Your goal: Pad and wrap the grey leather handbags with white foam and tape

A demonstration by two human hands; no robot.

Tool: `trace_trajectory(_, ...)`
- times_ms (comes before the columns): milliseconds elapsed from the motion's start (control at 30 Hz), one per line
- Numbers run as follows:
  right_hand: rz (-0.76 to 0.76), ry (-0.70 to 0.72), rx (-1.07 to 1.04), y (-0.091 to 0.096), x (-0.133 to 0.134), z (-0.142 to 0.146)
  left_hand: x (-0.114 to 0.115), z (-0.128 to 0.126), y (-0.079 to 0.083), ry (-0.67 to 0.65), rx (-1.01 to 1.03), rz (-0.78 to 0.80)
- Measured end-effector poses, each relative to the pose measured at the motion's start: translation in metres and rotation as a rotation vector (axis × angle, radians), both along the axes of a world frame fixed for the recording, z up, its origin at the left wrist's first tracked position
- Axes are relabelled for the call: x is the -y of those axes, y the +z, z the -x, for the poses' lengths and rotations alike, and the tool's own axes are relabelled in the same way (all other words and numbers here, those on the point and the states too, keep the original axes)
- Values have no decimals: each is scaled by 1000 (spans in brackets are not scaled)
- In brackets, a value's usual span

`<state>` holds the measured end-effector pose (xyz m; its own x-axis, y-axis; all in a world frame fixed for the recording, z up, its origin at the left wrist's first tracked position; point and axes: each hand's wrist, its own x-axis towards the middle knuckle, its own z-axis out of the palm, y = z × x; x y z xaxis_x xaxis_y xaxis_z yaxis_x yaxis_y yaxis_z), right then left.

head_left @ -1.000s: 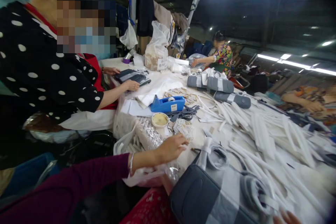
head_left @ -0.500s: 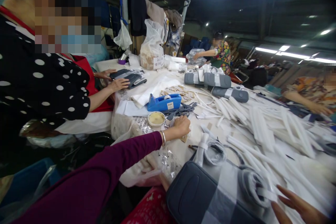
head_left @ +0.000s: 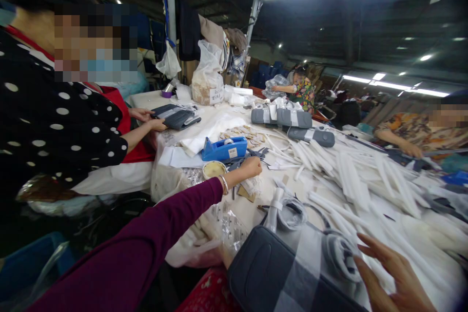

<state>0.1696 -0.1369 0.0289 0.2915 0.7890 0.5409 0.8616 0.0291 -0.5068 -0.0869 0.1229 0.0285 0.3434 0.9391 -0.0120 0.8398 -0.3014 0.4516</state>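
My left hand (head_left: 250,167), in a maroon sleeve, reaches out over the table with its fingers curled closed beside a small round tin (head_left: 213,169) and dark scissors-like pieces (head_left: 248,156). What it grips is hidden. A clear packet (head_left: 252,186) lies just under it. At the lower right, my right hand (head_left: 397,278) hovers open, fingers spread, over the white-banded end of a dark grey padded piece (head_left: 268,273) that lies at the near table edge. A blue tape dispenser (head_left: 224,148) stands just beyond the tin.
Several long white strips (head_left: 351,175) cover the table's right half. Grey padded rolls (head_left: 292,118) lie further back. On the left, a person in a polka-dot top (head_left: 54,126) handles a dark grey piece (head_left: 175,117). Other people work at the far side. A red basket (head_left: 208,295) sits below.
My left hand has moved forward from the table edge to beside the tin and has closed. My right hand has come up into view, spread over the grey padded piece.
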Motion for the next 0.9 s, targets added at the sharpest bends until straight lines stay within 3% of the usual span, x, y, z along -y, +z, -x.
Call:
trace_trajectory(200,-19,54,20,26,-8,37,27,-15,-22,12,-144,7)
trace_trajectory(300,-4,49,42,27,-8,41,30,-19,-29,-9,-147,12)
trace_trajectory(567,9,124,-9,28,-25,50,4,0,-20,-68,-69,-10)
trace_trajectory(900,61,355,-101,20,-72,99,18,-10,-44,-83,-78,-91)
